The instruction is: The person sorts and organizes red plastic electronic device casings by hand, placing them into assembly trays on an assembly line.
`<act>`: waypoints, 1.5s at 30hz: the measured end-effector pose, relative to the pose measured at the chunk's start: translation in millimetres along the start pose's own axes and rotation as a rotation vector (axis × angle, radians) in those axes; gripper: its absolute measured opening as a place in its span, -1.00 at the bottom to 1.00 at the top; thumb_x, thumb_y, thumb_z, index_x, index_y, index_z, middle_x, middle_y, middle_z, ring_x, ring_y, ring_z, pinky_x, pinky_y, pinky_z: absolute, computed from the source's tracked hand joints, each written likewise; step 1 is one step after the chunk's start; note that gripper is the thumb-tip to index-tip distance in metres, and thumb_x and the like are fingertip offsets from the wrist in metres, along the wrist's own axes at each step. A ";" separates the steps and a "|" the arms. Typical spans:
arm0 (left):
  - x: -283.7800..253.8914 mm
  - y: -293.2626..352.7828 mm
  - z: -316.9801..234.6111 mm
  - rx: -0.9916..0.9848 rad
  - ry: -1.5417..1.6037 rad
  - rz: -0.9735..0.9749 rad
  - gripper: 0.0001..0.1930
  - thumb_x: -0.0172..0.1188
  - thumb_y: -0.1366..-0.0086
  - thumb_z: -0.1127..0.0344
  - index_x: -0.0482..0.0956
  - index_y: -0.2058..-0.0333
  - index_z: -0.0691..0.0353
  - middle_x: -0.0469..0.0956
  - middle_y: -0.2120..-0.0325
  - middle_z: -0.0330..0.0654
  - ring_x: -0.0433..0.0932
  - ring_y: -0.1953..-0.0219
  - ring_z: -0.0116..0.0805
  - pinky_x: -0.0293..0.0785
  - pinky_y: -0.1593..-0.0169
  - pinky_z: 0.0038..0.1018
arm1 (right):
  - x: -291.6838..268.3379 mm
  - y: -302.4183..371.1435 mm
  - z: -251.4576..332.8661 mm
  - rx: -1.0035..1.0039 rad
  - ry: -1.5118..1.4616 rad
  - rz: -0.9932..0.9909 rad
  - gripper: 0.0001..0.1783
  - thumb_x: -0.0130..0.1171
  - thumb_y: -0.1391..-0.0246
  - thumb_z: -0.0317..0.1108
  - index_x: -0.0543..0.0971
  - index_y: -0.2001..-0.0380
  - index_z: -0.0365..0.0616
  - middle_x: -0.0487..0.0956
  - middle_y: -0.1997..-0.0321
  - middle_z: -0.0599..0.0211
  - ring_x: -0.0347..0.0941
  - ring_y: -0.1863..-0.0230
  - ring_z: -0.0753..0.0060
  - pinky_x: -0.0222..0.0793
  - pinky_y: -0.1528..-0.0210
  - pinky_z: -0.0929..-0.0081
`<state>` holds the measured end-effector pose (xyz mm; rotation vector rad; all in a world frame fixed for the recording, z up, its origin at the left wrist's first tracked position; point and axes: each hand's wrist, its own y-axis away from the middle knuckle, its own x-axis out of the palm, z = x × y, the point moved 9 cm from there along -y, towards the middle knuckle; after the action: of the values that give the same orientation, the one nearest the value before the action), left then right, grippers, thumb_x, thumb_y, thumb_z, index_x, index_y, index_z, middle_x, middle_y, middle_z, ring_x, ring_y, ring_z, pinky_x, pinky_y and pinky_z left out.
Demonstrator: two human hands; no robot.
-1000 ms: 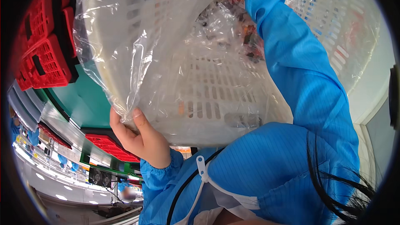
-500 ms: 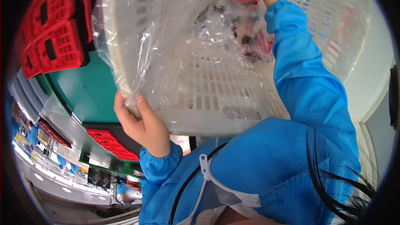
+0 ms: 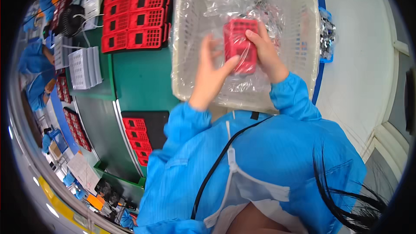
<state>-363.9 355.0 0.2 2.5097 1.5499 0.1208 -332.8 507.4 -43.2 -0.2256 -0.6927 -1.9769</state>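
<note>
My right hand (image 3: 269, 56) grips a stack of red plastic housings (image 3: 243, 54) with grid slots, its thumb lying over their face. They look wrapped in clear film. My left hand (image 3: 210, 73) is beside them, fingers spread and slightly blurred, its thumb tip at the lower left edge of the stack; whether it touches cannot be told. Both hands are over a white plastic basket (image 3: 177, 82) lined with a clear plastic bag (image 3: 216, 0). More red and dark bagged parts lie deeper inside, partly hidden by the film and my right hand.
Left of the basket, rows of red housings (image 3: 138, 21) lie on a green work surface (image 3: 143, 78). More red pieces (image 3: 138, 136) rest on a black tray nearer me. A blue bin (image 3: 327, 34) stands right of the basket. Co-workers in blue are at far left.
My left hand has let go of the basket's rim and bag edge and moved beside the red housings. My right hand has brought them toward the basket's middle. The view has shifted.
</note>
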 end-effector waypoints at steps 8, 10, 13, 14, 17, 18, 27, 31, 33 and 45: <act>50.0 6.0 57.1 -0.606 1.138 0.254 -0.58 0.06 -0.27 0.17 0.35 -0.04 0.27 0.50 0.09 -0.05 0.53 0.11 -0.16 0.48 0.00 -0.23 | 23.5 60.2 73.6 -0.625 1.061 -0.128 -0.64 0.07 -0.16 -0.27 0.45 -0.02 -0.08 0.53 0.55 0.41 0.45 0.49 0.61 0.37 0.41 0.48; 41.6 6.1 80.8 -0.611 1.091 0.126 -0.55 0.03 -0.28 0.11 0.36 -0.05 0.26 0.48 0.04 -0.03 0.51 0.06 -0.11 0.43 -0.05 -0.17 | 13.4 60.7 84.2 -0.711 1.050 -0.190 -0.69 0.13 -0.09 -0.31 0.51 0.06 -0.06 0.51 0.65 0.44 0.42 0.62 0.55 0.31 0.52 0.49; 35.5 0.1 78.0 -0.454 1.258 0.163 -0.52 0.07 -0.25 0.10 0.36 -0.06 0.26 0.48 0.03 -0.07 0.45 -0.02 -0.08 0.33 -0.14 -0.14 | -16.2 46.9 96.7 -0.454 0.815 -0.210 -0.71 0.15 -0.06 -0.32 0.53 0.11 -0.04 0.49 0.66 0.33 0.37 0.69 0.35 0.25 0.59 0.50; 33.9 -1.3 82.1 -0.460 1.262 0.168 -0.52 0.07 -0.25 0.10 0.36 -0.06 0.26 0.48 0.03 -0.07 0.45 -0.02 -0.08 0.33 -0.14 -0.14 | -22.7 41.8 109.5 -0.439 0.728 -0.190 -0.71 0.15 -0.07 -0.30 0.53 0.11 -0.04 0.50 0.62 0.33 0.38 0.64 0.32 0.26 0.56 0.48; 22.7 -15.4 86.4 -0.368 1.236 0.223 -0.53 0.07 -0.24 0.10 0.36 -0.06 0.24 0.48 0.02 -0.08 0.45 -0.02 -0.10 0.32 -0.15 -0.17 | -38.5 10.3 141.8 -0.706 1.200 -0.236 -0.72 0.15 -0.08 -0.26 0.53 0.13 -0.07 0.53 0.48 0.35 0.42 0.45 0.36 0.28 0.44 0.47; 23.8 -16.4 83.2 -0.372 1.238 0.223 -0.53 0.07 -0.24 0.10 0.36 -0.06 0.24 0.48 0.02 -0.08 0.45 -0.02 -0.10 0.32 -0.15 -0.17 | -18.2 15.1 143.8 -0.982 1.767 -0.303 -0.72 0.14 -0.10 -0.23 0.53 0.16 -0.10 0.54 0.40 0.38 0.45 0.32 0.42 0.31 0.36 0.46; 3.2 -32.5 78.7 -0.311 1.143 -0.069 -0.45 0.02 -0.23 -0.01 0.33 -0.09 0.23 0.45 0.01 -0.08 0.43 -0.03 -0.10 0.30 -0.15 -0.17 | 14.6 25.6 30.3 -0.264 0.678 0.114 -0.73 0.07 -0.17 -0.22 0.48 0.19 -0.19 0.50 0.41 0.37 0.42 0.39 0.55 0.34 0.35 0.56; -5.9 -37.1 81.3 -0.229 1.300 -0.049 -0.40 0.05 -0.21 -0.05 0.29 -0.13 0.17 0.40 -0.05 -0.14 0.38 -0.07 -0.13 0.30 -0.15 -0.17 | -7.7 28.2 42.4 -0.095 0.113 0.000 -0.82 0.02 -0.22 -0.29 0.48 0.26 -0.17 0.44 0.51 0.46 0.32 0.53 0.69 0.28 0.42 0.72; -16.2 -43.2 80.2 -0.175 1.401 -0.019 -0.39 0.08 -0.20 -0.05 0.26 -0.15 0.11 0.38 -0.06 -0.18 0.36 -0.08 -0.14 0.27 -0.18 -0.18 | -46.0 9.2 33.4 -0.006 0.277 0.056 -0.79 0.00 -0.22 -0.25 0.49 0.26 -0.16 0.47 0.43 0.46 0.37 0.45 0.60 0.36 0.35 0.59; -12.6 -45.5 85.9 -0.260 1.173 -0.108 -0.38 0.10 -0.15 -0.06 0.29 -0.13 0.10 0.40 -0.04 -0.17 0.37 -0.07 -0.11 0.29 -0.14 -0.13 | 20.6 43.8 -30.0 -0.069 0.719 0.351 -0.63 0.16 -0.03 -0.21 0.48 0.12 -0.18 0.59 0.40 0.19 0.52 0.36 0.30 0.41 0.26 0.32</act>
<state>-395.1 353.6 -92.7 2.1446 1.7544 1.8858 -301.4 459.9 -42.5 0.3001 -0.1048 -1.5828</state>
